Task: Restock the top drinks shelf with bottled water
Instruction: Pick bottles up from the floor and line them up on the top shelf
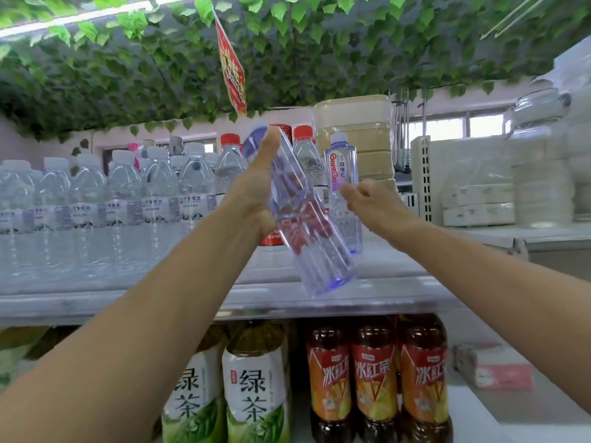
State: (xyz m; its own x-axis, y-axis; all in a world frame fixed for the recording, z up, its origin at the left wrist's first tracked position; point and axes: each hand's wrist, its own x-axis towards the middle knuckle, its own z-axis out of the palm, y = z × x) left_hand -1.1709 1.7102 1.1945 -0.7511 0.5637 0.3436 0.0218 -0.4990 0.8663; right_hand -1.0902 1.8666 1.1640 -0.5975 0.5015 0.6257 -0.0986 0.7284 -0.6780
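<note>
Left grip (pixel 256 188) holds tilted bottle (pixel 308 228) — Ganten bottle (pixel 340 166) behind

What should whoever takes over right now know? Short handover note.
Left hand: grips a tilted water bottle, cap pointing away, in front of the top shelf; not yet set down.
Right hand: fingertips at the standing Ganten bottle; grip unclear.
Done: white-capped water rows fill the shelf's left; one Ganten bottle stands to their right.
Left: stand the held bottle upright, likely beside the Ganten bottle.
</note>
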